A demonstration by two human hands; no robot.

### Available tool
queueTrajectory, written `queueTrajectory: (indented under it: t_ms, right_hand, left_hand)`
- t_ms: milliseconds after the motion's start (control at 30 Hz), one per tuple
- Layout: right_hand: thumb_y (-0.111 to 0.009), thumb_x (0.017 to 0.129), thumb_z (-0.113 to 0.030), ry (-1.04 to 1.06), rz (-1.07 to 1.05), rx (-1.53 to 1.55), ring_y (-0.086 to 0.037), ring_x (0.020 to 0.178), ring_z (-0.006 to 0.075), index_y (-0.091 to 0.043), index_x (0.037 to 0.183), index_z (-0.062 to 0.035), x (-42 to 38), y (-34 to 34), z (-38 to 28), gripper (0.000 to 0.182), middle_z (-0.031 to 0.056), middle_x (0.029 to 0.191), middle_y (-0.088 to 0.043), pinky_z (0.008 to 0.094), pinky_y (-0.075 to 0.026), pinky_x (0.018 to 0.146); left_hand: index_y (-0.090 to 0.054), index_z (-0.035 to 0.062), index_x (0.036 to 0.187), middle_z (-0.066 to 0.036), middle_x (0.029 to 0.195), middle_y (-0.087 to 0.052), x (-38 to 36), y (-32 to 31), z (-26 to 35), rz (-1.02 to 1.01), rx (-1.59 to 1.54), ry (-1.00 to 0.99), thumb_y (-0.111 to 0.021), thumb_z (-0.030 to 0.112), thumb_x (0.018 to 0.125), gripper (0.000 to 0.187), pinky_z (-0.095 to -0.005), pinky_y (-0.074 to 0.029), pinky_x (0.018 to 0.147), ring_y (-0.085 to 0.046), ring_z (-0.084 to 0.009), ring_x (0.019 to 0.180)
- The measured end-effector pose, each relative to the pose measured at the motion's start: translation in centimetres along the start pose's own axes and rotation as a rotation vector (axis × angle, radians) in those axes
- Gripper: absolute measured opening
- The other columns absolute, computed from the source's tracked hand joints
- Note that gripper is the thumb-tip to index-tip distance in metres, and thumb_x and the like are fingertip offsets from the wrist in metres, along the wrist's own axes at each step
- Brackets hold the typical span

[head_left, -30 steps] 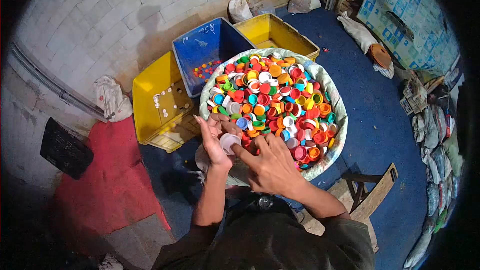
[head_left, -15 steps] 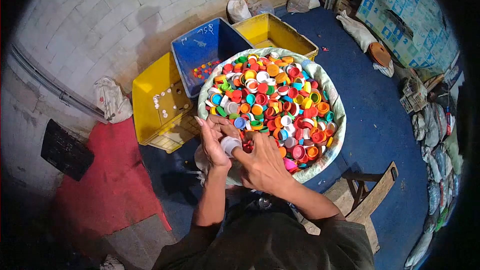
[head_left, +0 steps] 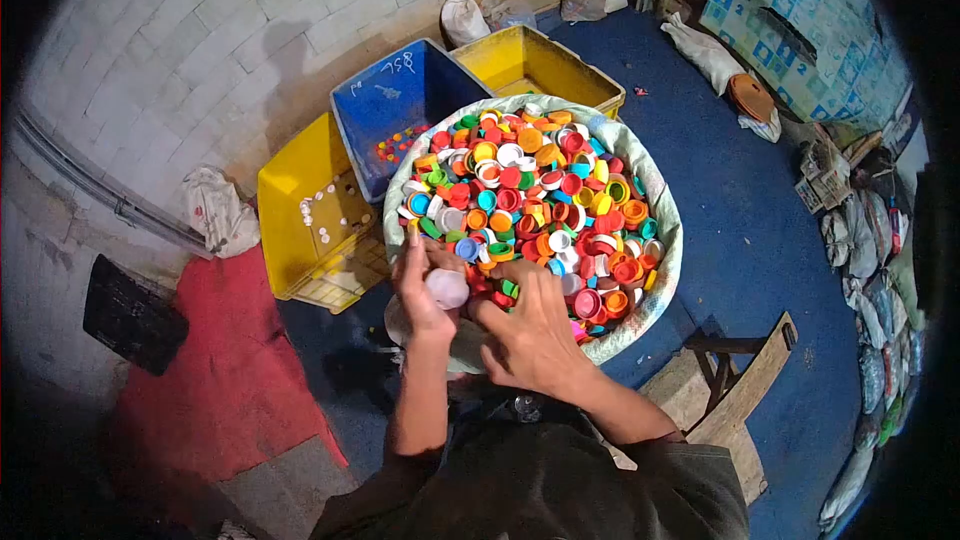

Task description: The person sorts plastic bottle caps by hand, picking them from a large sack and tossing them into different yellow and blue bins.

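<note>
A large sack with a rolled-down pale green rim stands in front of me, heaped with plastic bottle caps in red, orange, white, green and blue. At its near left edge, my left hand holds a translucent whitish cap against its fingers, palm turned inward. Just right of that cap is my right hand, back upward, fingers bent but apart over the near caps. Its thumb is spread away, and I see nothing in its grasp; the fingertips are partly hidden.
Behind the sack, a blue bin holds a few small caps. A yellow bin with scattered white caps is at left, another yellow bin behind. A wooden stool-like piece lies at right; filled bags line the right side.
The right hand's fingers have come away from the whitish cap and spread a little. The left hand keeps the cap, now turned more face up. The view has shifted slightly.
</note>
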State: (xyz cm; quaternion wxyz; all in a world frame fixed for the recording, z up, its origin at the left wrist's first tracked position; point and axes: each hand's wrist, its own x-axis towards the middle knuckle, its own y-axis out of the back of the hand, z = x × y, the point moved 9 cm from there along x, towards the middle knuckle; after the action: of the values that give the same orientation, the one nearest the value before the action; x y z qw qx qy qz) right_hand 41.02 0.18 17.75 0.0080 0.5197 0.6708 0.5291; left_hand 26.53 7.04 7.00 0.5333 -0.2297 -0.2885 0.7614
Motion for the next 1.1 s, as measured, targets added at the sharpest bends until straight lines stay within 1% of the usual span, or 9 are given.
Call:
queueTrajectory:
  t_ms: [100, 233, 333, 433, 633, 767, 867, 1000, 1100]
  right_hand:
    - [-0.07, 0.062, -0.013, -0.088, 0.047, 0.057, -0.046, 0.105, 0.0364, -0.056, 0.093, -0.0054, -1.3, 1.4, 1.6, 0.035, 0.0192, 0.113, -0.049, 0.0478, -0.037, 0.085]
    - [-0.071, 0.061, -0.011, -0.235, 0.102, -0.179, -0.048, 0.098, 0.0345, -0.058, 0.097, -0.0049, -2.5, 2.1, 7.1, 0.039, 0.0161, 0.109, -0.052, 0.0441, -0.041, 0.084]
    - [-0.066, 0.071, -0.01, -0.352, 0.077, -0.348, -0.05, 0.096, 0.0337, -0.065, 0.106, -0.0092, -2.3, 2.3, 10.7, 0.034, 0.0144, 0.102, -0.055, 0.0438, -0.044, 0.082]
    - [-0.061, 0.075, -0.012, -0.333, -0.012, -0.475, -0.05, 0.094, 0.0331, -0.064, 0.112, -0.0125, -1.7, 1.4, 11.5, 0.037, 0.0151, 0.1, -0.053, 0.0439, -0.042, 0.079]
    - [-0.061, 0.077, -0.017, -0.347, -0.06, -0.535, -0.051, 0.093, 0.0326, -0.062, 0.098, -0.0104, -1.1, 0.1, 12.3, 0.022, 0.0149, 0.095, -0.051, 0.0432, -0.044, 0.077]
    - [-0.062, 0.077, -0.016, -0.329, -0.004, -0.493, -0.052, 0.092, 0.0322, -0.061, 0.093, -0.0078, -1.0, 0.2, 12.5, 0.018, 0.0145, 0.095, -0.054, 0.0435, -0.045, 0.076]
    - [-0.064, 0.077, -0.011, -0.313, 0.016, -0.409, -0.055, 0.089, 0.0328, -0.06, 0.093, -0.0066, -1.1, 0.7, 12.5, 0.017, 0.0135, 0.093, -0.057, 0.0429, -0.047, 0.075]
    - [-0.067, 0.076, -0.003, -0.51, 0.133, 0.091, -0.061, 0.08, 0.0303, -0.059, 0.094, -0.0045, -3.1, 2.6, 14.3, 0.019, 0.0138, 0.089, -0.061, 0.0367, -0.05, 0.072]
    - [-0.065, 0.085, -0.002, -0.68, 0.5, 0.706, -0.061, 0.079, 0.0144, -0.056, 0.106, -0.0021, -5.9, 4.0, 16.1, 0.023, 0.0059, 0.09, -0.063, 0.024, -0.048, 0.067]
  left_hand:
    - [-0.057, 0.0127, 0.086, 0.0, 0.066, -0.051, 0.9, 1.3, 0.1, 0.009, -0.03, 0.119, -0.059, 0.041, 0.092, 0.029, -0.0285, -0.047, 0.054, -0.055, -0.0157, 0.063]
    - [-0.057, 0.0111, 0.09, -0.002, 0.079, -0.058, 0.2, 1.2, -0.2, 0.075, -0.077, 0.217, -0.06, 0.041, 0.092, 0.03, -0.0286, -0.048, 0.064, -0.059, -0.0147, 0.072]
    - [-0.06, 0.008, 0.096, -0.009, 0.097, -0.062, 0.3, 0.9, -1.5, -0.071, -0.311, 0.326, -0.058, 0.041, 0.093, 0.033, -0.0335, -0.052, 0.073, -0.061, -0.0186, 0.084]
    - [-0.061, 0.0072, 0.101, -0.01, 0.1, -0.061, -0.1, 0.7, -2.3, -0.014, -0.366, 0.381, -0.058, 0.038, 0.094, 0.032, -0.0349, -0.051, 0.076, -0.061, -0.019, 0.089]
    - [-0.062, 0.007, 0.103, -0.007, 0.098, -0.061, -1.1, 0.4, -3.3, -0.043, -0.301, 0.493, -0.058, 0.03, 0.095, 0.025, -0.035, -0.049, 0.074, -0.059, -0.0184, 0.087]
    - [-0.061, 0.0065, 0.099, -0.006, 0.085, -0.061, -1.5, -0.4, -4.2, -0.045, -0.4, 0.621, -0.059, 0.019, 0.094, 0.013, -0.0363, -0.05, 0.073, -0.058, -0.0198, 0.077]
    - [-0.06, 0.0072, 0.097, -0.005, 0.078, -0.058, -1.0, 0.0, -4.0, -0.052, -0.263, 0.544, -0.06, 0.016, 0.092, 0.01, -0.0359, -0.05, 0.069, -0.057, -0.0185, 0.07]
    - [-0.06, 0.0052, 0.099, -0.004, 0.075, -0.058, 1.0, -0.3, 0.9, -0.112, 0.291, 0.098, -0.067, 0.01, 0.086, 0.016, -0.0287, -0.049, 0.06, -0.056, -0.0139, 0.063]
    - [-0.062, 0.0023, 0.106, -0.004, 0.08, -0.062, 0.9, -3.2, 3.8, -0.293, 0.9, -0.263, -0.071, 0.005, 0.082, 0.026, -0.0247, -0.049, 0.061, -0.056, -0.0103, 0.064]
